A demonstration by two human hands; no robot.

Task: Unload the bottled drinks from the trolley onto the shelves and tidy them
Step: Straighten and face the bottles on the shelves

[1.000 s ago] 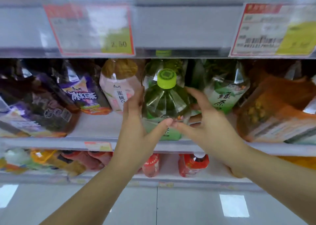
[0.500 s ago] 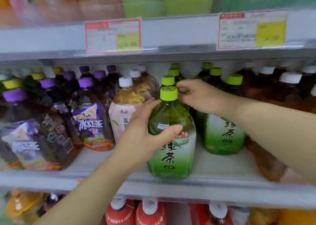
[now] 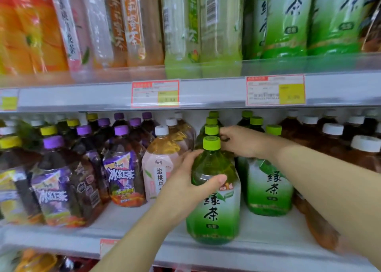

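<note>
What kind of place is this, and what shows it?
Most likely a supermarket drinks aisle: long grey shelves packed with rows of labelled plastic drink bottles, and red-and-yellow paper price tags along the shelf edge. A left hand grips one green-capped bottle.

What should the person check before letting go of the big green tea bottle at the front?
1. Front green tea bottle stands upright: ok.
2. Its base sits wholly on the shelf: ok, though near the front edge.
3. Its label faces outward: ok.
4. Left hand grips the bottle's shoulder firmly: ok.
5. It lines up with the green-capped bottle behind: ok.
6. Right hand, reaching in behind the front cap, has a safe hold: cannot tell, since its fingers are partly hidden.
</note>
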